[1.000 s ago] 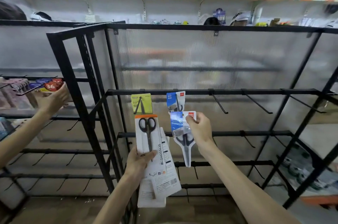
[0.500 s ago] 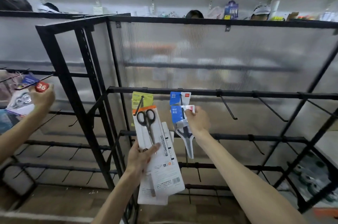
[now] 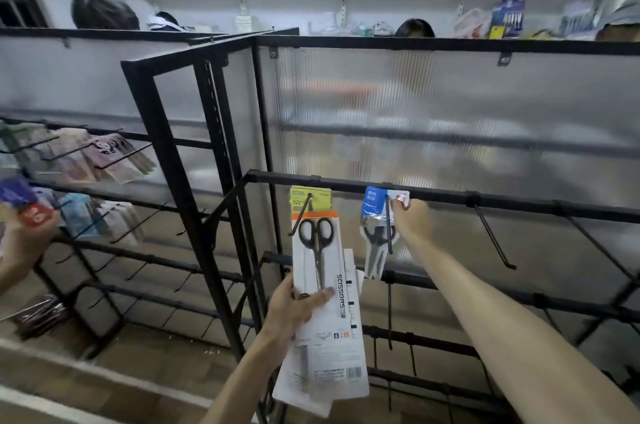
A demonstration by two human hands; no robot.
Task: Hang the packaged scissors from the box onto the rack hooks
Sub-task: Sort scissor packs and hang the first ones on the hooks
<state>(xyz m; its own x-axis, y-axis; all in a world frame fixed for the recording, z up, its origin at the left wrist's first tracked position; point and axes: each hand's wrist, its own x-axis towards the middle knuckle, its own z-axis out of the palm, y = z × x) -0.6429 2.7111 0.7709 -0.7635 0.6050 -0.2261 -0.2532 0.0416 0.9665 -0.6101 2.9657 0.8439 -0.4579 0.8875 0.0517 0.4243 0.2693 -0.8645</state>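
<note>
My left hand (image 3: 296, 311) grips a small stack of white scissors packs (image 3: 329, 312), the front one showing black-handled scissors under an orange top strip. My right hand (image 3: 412, 221) pinches the top of a blue-labelled scissors pack (image 3: 375, 233) that sits on a black hook (image 3: 388, 226) of the rack's upper bar (image 3: 450, 196). A yellow-green pack (image 3: 311, 198) hangs on the hook to its left, just above the stack in my left hand. The box is out of view.
Bare black hooks (image 3: 493, 236) stick out along the bar to the right, with more bars and hooks below. A second black rack (image 3: 166, 160) on the left carries hung goods. Another person's hand (image 3: 26, 236) holds a pack at the far left. Heads show behind the ribbed panel.
My right hand has pushed the blue pack up and back along the hook toward the bar. The view has swung left. My left hand still holds its stack.
</note>
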